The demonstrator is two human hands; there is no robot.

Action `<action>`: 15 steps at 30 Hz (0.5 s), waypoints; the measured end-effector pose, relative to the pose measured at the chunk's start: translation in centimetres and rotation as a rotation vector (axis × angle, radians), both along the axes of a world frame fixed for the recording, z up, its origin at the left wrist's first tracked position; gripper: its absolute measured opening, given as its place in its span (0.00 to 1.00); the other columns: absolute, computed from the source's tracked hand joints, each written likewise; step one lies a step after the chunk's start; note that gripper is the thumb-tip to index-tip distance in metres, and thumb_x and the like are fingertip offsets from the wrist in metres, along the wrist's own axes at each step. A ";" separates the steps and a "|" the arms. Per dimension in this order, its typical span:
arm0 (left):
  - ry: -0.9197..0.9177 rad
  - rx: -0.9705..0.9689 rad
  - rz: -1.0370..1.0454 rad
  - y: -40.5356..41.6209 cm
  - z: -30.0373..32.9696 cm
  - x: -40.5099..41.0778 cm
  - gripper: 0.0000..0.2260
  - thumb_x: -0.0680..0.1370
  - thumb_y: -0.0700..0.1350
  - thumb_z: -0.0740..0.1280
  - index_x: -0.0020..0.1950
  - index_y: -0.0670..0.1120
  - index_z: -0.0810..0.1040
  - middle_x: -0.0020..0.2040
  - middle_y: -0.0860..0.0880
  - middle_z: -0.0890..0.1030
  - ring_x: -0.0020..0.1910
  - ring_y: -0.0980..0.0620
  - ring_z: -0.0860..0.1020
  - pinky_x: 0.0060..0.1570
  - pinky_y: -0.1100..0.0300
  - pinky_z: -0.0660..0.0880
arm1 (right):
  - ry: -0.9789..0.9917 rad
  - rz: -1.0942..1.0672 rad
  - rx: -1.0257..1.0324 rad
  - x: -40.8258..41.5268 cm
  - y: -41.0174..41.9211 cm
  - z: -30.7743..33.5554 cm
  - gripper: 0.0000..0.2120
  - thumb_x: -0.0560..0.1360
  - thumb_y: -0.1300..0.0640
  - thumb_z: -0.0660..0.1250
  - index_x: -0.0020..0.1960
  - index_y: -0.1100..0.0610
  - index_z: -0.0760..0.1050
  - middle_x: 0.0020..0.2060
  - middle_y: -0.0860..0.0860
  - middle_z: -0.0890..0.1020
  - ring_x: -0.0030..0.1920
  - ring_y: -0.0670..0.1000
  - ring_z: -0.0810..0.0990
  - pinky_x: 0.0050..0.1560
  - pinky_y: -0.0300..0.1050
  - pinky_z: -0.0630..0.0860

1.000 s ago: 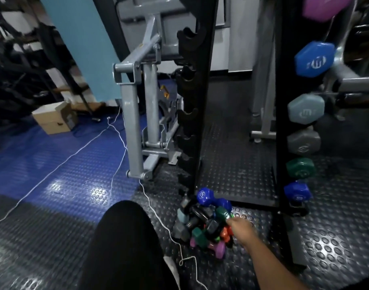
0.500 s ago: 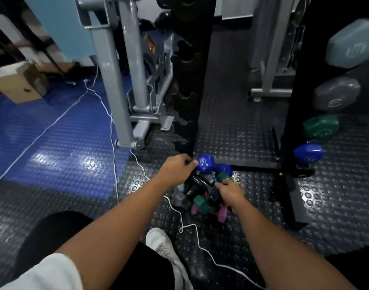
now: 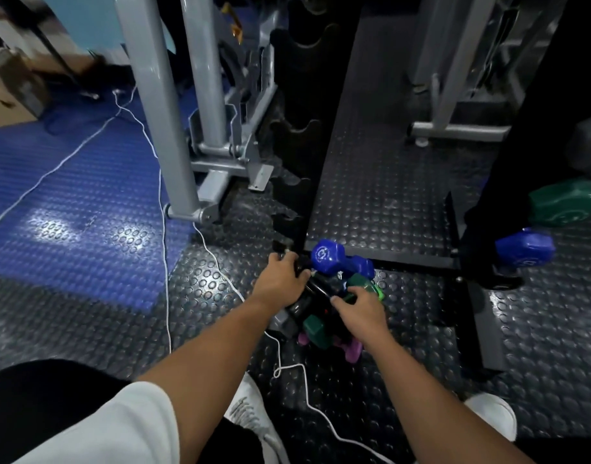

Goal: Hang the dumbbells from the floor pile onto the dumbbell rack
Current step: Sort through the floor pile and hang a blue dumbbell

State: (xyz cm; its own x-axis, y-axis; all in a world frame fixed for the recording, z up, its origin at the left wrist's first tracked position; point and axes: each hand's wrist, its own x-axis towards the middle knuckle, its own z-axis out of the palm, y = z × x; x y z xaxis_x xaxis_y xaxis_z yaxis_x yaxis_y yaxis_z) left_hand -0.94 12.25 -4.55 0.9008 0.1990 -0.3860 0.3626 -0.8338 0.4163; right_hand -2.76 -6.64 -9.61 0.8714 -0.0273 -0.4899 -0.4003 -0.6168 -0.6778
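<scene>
Rubber studded floor [image 3: 387, 169], dark grey, with a blue mat [image 3: 69, 195] across the left of the frame. Pile [image 3: 324, 313] of small dumbbells sits at centre, at the foot of the black rack [image 3: 307, 105] upright. Both hands are on the pile. Left hand [image 3: 280, 279] lies on its upper left edge, fingers curled down over a black dumbbell [image 3: 317, 289] end; it looks closed on it, though the grip itself is hidden under the knuckles. Right hand [image 3: 361, 308] rests on the pile's right side, fingers bent over a green dumbbell [image 3: 364, 284] just above it; cannot tell whether it has a firm hold. Blue dumbbell [image 3: 327, 257] tops the pile, just above and between the two hands, touching neither that I can see. Teal and purple dumbbells show below the hands, near the wrists. At right edge of frame, a second blue dumbbell [image 3: 525, 247] and a green one [image 3: 568, 204] hang on the rack's right post [image 3: 521, 128], well apart from the hands. White cord [image 3: 163, 229] runs down the floor left of the pile. White shoes [image 3: 250, 413] at bottom.
</scene>
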 end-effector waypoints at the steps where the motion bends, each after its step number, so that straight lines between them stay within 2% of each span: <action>1: -0.001 0.005 0.002 -0.1 -0.3 0.3 0.26 0.83 0.59 0.66 0.78 0.50 0.69 0.71 0.43 0.68 0.64 0.38 0.80 0.67 0.46 0.77 | -0.004 0.009 -0.007 0.1 -0.1 -0.4 0.31 0.74 0.41 0.73 0.73 0.54 0.75 0.67 0.55 0.78 0.67 0.57 0.77 0.67 0.52 0.75; 7: 0.005 0.012 0.034 0.1 -2.2 1.6 0.28 0.83 0.58 0.68 0.79 0.48 0.67 0.72 0.40 0.65 0.66 0.35 0.78 0.69 0.45 0.76 | 0.026 0.139 -0.091 0.4 -0.4 -1.9 0.35 0.72 0.40 0.77 0.74 0.50 0.72 0.67 0.52 0.74 0.66 0.55 0.76 0.65 0.50 0.74; 11: 0.054 -0.069 0.072 1.0 -3.9 2.3 0.28 0.80 0.59 0.72 0.74 0.46 0.70 0.65 0.40 0.80 0.64 0.38 0.80 0.66 0.47 0.78 | 0.067 0.296 -0.131 2.0 -0.7 -2.0 0.36 0.65 0.38 0.80 0.69 0.49 0.76 0.61 0.50 0.75 0.60 0.52 0.78 0.61 0.48 0.77; 15: 0.053 -0.052 0.089 1.1 -4.3 3.1 0.29 0.76 0.62 0.74 0.71 0.48 0.74 0.62 0.42 0.83 0.63 0.40 0.82 0.62 0.50 0.78 | 0.052 0.451 -0.196 3.4 -0.9 -2.1 0.35 0.56 0.29 0.72 0.59 0.46 0.83 0.53 0.49 0.82 0.53 0.51 0.83 0.56 0.48 0.81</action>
